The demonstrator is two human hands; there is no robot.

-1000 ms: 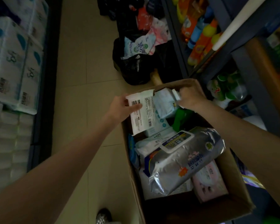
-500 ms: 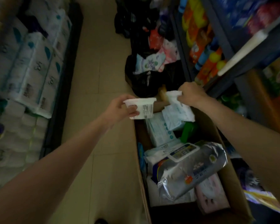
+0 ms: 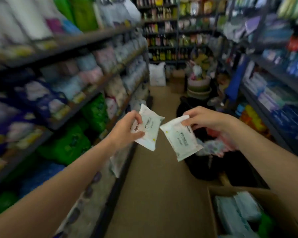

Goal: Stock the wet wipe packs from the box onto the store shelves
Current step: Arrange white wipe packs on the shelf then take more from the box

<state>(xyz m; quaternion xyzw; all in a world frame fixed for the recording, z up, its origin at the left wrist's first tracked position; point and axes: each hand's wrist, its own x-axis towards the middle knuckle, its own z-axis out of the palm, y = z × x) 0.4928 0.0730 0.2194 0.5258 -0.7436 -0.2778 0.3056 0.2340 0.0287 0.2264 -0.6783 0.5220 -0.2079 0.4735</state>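
Left hand (image 3: 126, 133) fingers grasping white wipe pack (image 3: 149, 128), right hand (image 3: 208, 120) grasping second pack (image 3: 181, 140)

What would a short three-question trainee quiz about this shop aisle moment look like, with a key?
1. True or false: each hand holds one small white wet wipe pack.
2. Where is the brown cardboard box: A lower right, B on a top shelf?
3. Fill in: the two packs are held over the ___.

Key:
1. True: left hand holds the left pack, right hand the right pack.
2. A, brown cardboard box.
3. Aisle floor.
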